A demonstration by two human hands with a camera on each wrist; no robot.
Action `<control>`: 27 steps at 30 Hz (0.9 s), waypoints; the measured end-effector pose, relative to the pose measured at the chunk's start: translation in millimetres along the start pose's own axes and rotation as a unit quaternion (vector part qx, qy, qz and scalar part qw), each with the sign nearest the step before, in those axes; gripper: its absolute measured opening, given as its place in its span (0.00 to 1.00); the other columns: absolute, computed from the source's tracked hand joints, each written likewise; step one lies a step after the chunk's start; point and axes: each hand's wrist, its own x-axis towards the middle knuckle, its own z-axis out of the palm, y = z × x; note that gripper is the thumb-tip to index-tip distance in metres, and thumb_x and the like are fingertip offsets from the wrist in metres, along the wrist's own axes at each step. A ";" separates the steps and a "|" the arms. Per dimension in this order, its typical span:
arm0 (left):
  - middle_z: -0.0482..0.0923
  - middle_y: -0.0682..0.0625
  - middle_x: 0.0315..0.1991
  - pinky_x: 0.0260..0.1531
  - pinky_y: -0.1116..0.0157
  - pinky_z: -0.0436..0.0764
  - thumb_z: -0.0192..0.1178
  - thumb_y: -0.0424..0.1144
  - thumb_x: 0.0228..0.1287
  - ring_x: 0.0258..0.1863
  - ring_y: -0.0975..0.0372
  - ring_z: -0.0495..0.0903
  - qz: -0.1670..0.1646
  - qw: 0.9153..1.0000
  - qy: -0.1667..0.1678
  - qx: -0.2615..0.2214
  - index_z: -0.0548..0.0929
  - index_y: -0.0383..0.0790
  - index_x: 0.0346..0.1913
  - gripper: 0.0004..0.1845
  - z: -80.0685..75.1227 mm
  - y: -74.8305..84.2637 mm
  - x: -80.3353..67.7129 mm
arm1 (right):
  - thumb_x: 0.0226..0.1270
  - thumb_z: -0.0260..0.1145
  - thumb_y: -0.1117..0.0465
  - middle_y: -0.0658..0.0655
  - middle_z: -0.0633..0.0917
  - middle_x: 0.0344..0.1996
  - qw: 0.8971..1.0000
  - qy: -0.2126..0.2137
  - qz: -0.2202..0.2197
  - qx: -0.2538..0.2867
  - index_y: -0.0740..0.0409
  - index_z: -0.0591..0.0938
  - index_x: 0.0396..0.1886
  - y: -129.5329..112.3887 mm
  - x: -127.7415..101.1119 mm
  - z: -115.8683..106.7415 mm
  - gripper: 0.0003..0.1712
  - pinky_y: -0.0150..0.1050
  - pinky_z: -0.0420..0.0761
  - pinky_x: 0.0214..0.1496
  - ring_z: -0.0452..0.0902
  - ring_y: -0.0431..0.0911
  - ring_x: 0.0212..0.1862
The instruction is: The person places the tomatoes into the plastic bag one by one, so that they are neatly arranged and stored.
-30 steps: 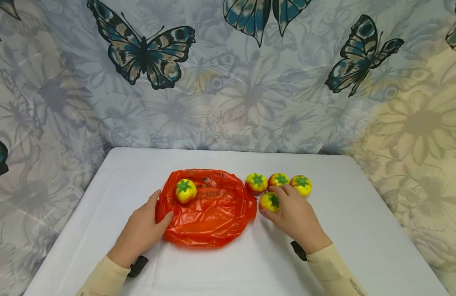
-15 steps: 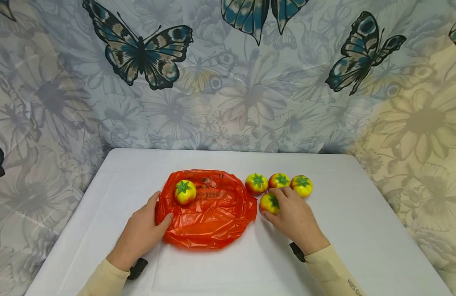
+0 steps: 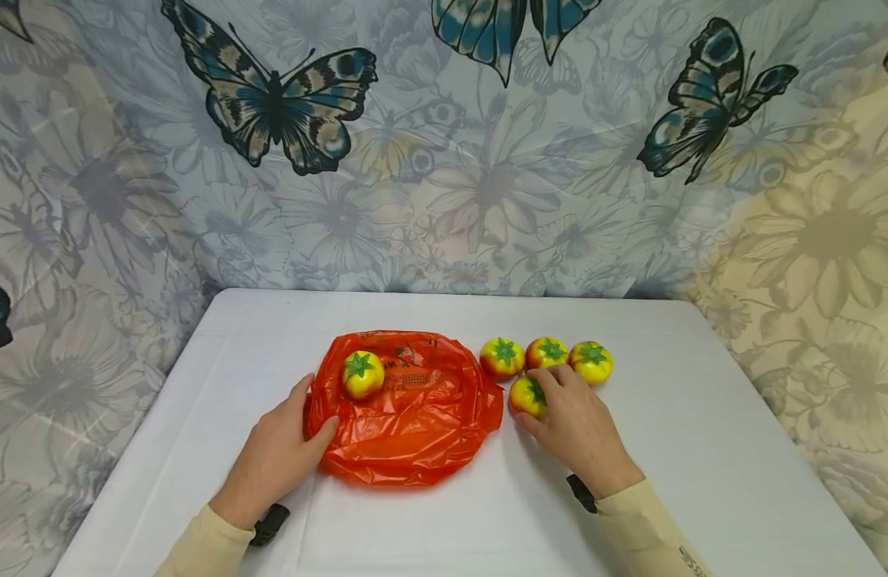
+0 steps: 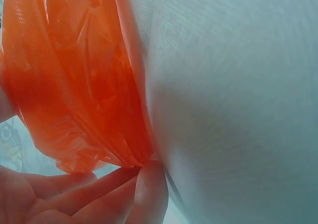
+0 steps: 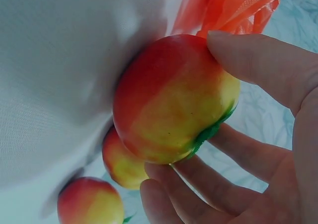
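Note:
A crumpled red plastic bag [image 3: 415, 425] lies on the white table, with one red-and-yellow tomato [image 3: 363, 375] on top of it. My left hand [image 3: 274, 449] holds the bag's left edge between thumb and fingers; the left wrist view shows the fingertips [image 4: 151, 184] under the bag's rim, at the table. Right of the bag, my right hand [image 3: 577, 425] grips another tomato [image 5: 174, 100], its thumb on one side and fingers on the other. This tomato has a green leafy top and appears to rest on the table. Part of it is hidden by the hand in the head view.
Several more tomatoes stand just behind the right hand: one at the left [image 3: 502, 357], a middle tomato [image 3: 546, 353] and a right tomato [image 3: 591, 363]. The white table [image 3: 429, 529] ends at a wall covered in butterfly-print cloth [image 3: 487, 200].
Both hands, the bag and the tomatoes keep their places. Only a slight shift of the head view shows.

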 end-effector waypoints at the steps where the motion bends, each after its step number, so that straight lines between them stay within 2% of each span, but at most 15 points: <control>1: 0.76 0.30 0.74 0.63 0.38 0.84 0.63 0.51 0.77 0.68 0.38 0.82 0.000 1.000 0.000 -0.001 0.58 0.31 0.85 0.45 0.1 -0.1 -0.1 | 0.59 0.85 0.51 0.66 0.82 0.58 1.000 -0.002 0.001 0.000 0.62 0.83 0.65 -0.1 0.0 0.0 0.38 0.62 0.89 0.56 0.82 0.61 0.57; 16: 0.77 0.29 0.73 0.63 0.37 0.84 0.63 0.51 0.78 0.67 0.38 0.83 -0.002 1.000 0.006 0.001 0.58 0.32 0.85 0.44 1.6 -0.9 1.3 | 0.59 0.85 0.52 0.65 0.82 0.57 1.000 -0.012 0.009 0.004 0.61 0.83 0.64 -2.9 1.4 -0.4 0.36 0.61 0.90 0.54 0.83 0.59 0.51; 23: 0.76 0.29 0.73 0.63 0.37 0.84 0.63 0.50 0.77 0.67 0.38 0.83 -0.003 1.000 0.004 0.001 0.58 0.31 0.84 0.44 1.5 0.6 0.5 | 0.58 0.85 0.51 0.63 0.83 0.51 1.000 0.010 -0.021 -0.001 0.60 0.85 0.61 -4.2 2.3 -7.3 0.34 0.58 0.91 0.46 0.83 0.56 0.42; 27: 0.75 0.30 0.74 0.63 0.38 0.84 0.63 0.50 0.77 0.68 0.38 0.82 -0.003 1.000 0.004 0.003 0.58 0.31 0.84 0.44 1.3 0.6 0.4 | 0.58 0.85 0.52 0.63 0.83 0.53 0.999 0.012 -0.036 0.003 0.60 0.84 0.63 -8.7 4.5 -16.0 0.35 0.59 0.91 0.45 0.84 0.57 0.44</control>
